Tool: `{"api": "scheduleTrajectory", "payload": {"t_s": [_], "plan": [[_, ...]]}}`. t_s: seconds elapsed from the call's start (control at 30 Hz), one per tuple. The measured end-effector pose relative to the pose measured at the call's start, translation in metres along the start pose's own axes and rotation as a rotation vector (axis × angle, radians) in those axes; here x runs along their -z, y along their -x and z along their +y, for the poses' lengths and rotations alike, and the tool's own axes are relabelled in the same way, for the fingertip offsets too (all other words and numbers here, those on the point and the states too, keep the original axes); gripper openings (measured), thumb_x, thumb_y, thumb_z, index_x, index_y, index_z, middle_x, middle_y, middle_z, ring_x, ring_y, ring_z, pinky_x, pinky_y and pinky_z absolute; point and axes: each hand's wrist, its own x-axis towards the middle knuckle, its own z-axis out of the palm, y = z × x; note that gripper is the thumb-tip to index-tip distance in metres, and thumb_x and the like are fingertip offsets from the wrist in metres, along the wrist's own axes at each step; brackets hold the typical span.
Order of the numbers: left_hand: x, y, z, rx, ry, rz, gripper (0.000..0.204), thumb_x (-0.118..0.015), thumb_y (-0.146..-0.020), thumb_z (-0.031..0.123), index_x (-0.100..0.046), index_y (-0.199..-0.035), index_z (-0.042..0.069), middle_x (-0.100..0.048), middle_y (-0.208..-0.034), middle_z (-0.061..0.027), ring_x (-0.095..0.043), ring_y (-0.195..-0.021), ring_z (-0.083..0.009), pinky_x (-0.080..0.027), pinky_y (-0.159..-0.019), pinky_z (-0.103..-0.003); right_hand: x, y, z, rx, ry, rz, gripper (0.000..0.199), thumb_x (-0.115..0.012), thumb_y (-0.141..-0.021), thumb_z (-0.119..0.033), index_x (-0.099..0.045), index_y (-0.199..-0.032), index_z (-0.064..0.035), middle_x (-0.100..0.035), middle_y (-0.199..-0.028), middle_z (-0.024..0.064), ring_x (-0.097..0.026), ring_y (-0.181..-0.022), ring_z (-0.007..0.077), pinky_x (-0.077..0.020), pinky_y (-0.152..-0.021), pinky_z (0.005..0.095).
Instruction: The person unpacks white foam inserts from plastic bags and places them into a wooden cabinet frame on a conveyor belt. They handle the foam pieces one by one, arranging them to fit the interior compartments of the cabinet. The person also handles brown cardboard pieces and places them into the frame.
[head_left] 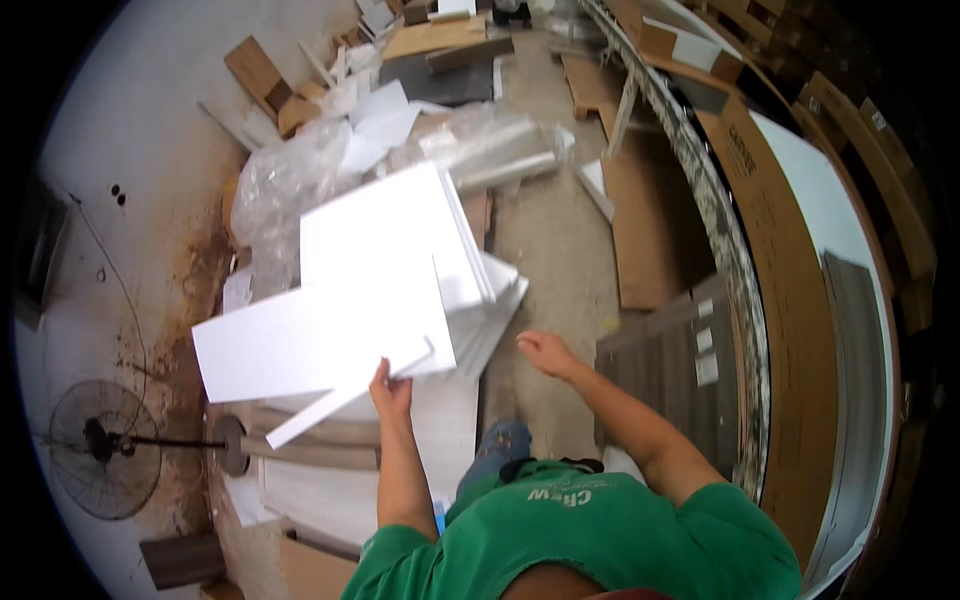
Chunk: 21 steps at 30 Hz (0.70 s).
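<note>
My left hand [391, 391] is closed around a narrow white strip of board [345, 398], with the thumb on top of it. The strip slants up to the right, and its upper end overlaps a wide white panel [260, 345]. Behind that panel lies a stack of larger white panels [370, 225], set at uneven angles. Out to the right, my right hand [548, 352] hangs over the floor with its fingers curled in. Nothing shows in it, and it touches no panel.
Crumpled clear plastic wrap [290, 185] and scrap boards lie beyond the stack. A pedestal fan [105, 445] stands at the left wall. Along the right runs a long bench edge [715, 200] with brown cardboard [775, 300] on it; dark wood-grain panels [665, 375] lean below.
</note>
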Motion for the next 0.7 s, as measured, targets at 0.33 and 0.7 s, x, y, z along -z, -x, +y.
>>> {"api": "scheduleTrajectory", "payload": {"t_s": [0.33,0.7], "plan": [[0.001,-0.132,-0.020,0.175,-0.191,0.171,0.052,-0.063,-0.077,0.020,-0.042,-0.124,0.012,-0.044,-0.124,-0.0057,-0.041,-0.111,-0.0266,-0.034,-0.087,-0.050,-0.073,-0.191,0.032,-0.251,0.030,-0.236,0.042,-0.051,-0.079,-0.023,-0.048,-0.113,0.0017,-0.057,-0.103,0.0198,-0.055,-0.094,0.0320,-0.0444,-0.080,0.0388],[-0.051,-0.138,-0.043,-0.394,-0.264,0.363,0.042,-0.061,-0.072,0.004,-0.045,-0.111,0.003,-0.052,-0.106,-0.0130,-0.052,-0.097,-0.0290,-0.044,-0.084,-0.042,0.000,-0.266,0.026,-0.516,-0.408,-1.295,0.039,-0.053,-0.087,-0.027,-0.049,-0.121,-0.0084,-0.057,-0.094,0.0045,-0.056,-0.082,0.0159,-0.0484,-0.065,0.0292]]}}
